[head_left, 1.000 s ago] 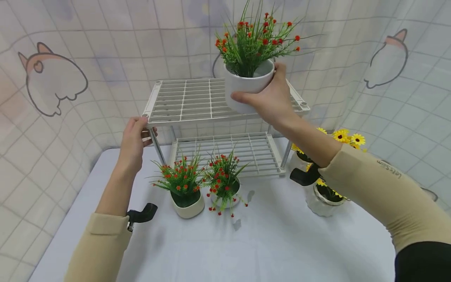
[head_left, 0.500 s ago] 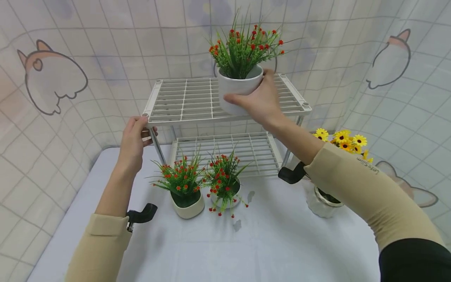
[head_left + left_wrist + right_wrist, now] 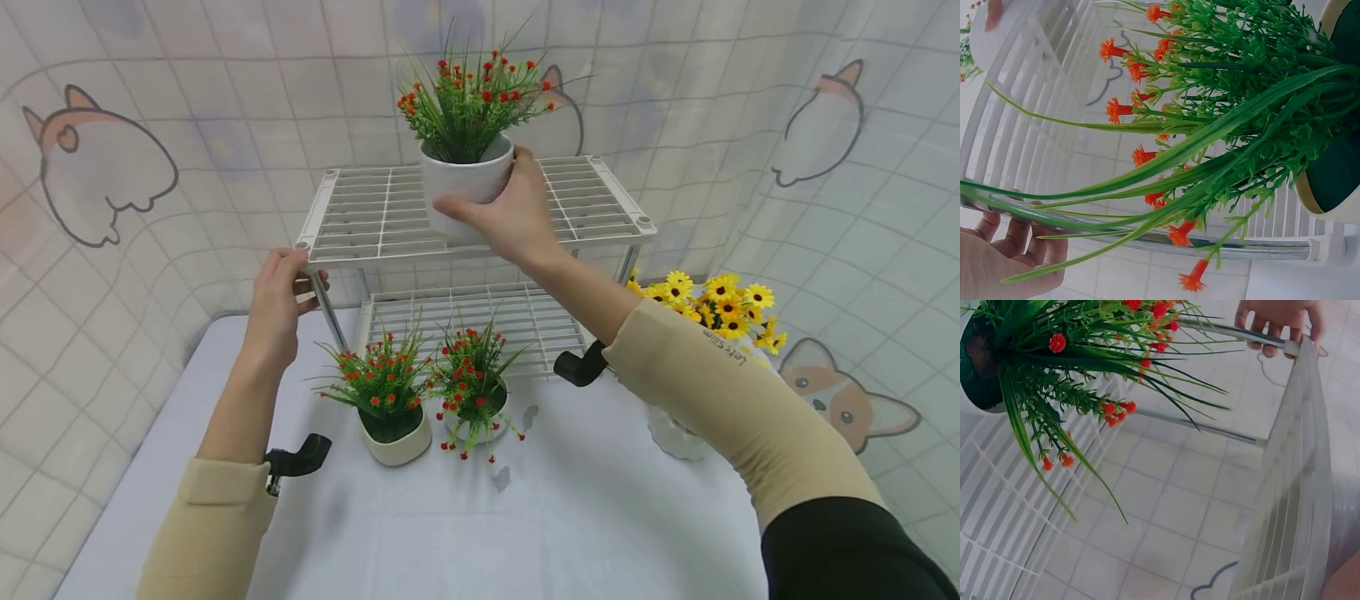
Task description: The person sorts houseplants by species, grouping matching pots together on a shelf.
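Observation:
In the head view, my right hand (image 3: pixel 517 218) grips a white flowerpot (image 3: pixel 461 179) of grass and small red flowers, thumb across its front. The pot is at the front middle of the white wire rack's upper shelf (image 3: pixel 360 212); I cannot tell whether its base touches the wires. My left hand (image 3: pixel 273 312) holds the rack's front left corner, thumb near the top and fingers about the metal post (image 3: pixel 1147 240). Below, a cream pot (image 3: pixel 397 446) and a round pot (image 3: pixel 487 425), both with red flowers, stand before the lower shelf (image 3: pixel 551 325).
Yellow flowers (image 3: pixel 720 304) stand right of the rack, partly behind my right sleeve, above a pale pot (image 3: pixel 678 433). A white cloth (image 3: pixel 480 533) covers the table. A tile-patterned curtain (image 3: pixel 225 125) hangs behind and at both sides.
My right hand has carried the white flowerpot leftward along the upper shelf's front, from its right half to near its middle. My left hand stays at the rack's corner.

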The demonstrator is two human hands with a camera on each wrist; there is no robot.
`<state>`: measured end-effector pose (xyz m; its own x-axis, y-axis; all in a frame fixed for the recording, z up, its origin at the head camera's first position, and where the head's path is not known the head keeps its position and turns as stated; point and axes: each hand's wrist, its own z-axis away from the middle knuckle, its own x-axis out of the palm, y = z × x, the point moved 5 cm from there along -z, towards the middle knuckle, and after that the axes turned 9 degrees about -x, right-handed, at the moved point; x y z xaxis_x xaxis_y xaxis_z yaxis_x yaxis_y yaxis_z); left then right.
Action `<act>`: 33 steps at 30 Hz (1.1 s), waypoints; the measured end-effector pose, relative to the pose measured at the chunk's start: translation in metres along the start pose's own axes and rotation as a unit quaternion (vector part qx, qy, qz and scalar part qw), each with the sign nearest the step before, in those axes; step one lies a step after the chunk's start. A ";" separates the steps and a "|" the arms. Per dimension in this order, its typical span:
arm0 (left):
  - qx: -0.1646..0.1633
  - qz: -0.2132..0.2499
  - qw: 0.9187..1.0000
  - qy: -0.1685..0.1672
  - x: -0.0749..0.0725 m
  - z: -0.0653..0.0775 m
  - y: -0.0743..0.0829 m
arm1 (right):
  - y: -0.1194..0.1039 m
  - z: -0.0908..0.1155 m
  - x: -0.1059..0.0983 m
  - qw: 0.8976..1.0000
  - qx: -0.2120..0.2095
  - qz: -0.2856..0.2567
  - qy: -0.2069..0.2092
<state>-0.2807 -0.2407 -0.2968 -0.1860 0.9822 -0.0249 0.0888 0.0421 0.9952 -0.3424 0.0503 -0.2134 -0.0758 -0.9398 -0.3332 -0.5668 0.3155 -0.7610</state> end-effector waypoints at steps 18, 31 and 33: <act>-0.011 0.022 1.000 0.010 -0.006 0.003 -0.001 | -0.009 -0.011 0.036 0.999 0.002 0.016 -0.049; -0.007 0.018 1.000 0.008 -0.007 0.001 0.004 | -0.014 -0.023 0.055 0.999 0.001 0.008 -0.047; -0.004 0.016 1.000 0.007 -0.006 0.002 0.003 | -0.012 -0.022 0.055 0.999 0.008 0.009 -0.047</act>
<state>-0.2773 -0.2459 -0.2939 -0.1968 0.9804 0.0083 0.0862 0.0089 0.9962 -0.3573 -0.0082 -0.2102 -0.0070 -0.9179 -0.3968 -0.5533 0.3341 -0.7631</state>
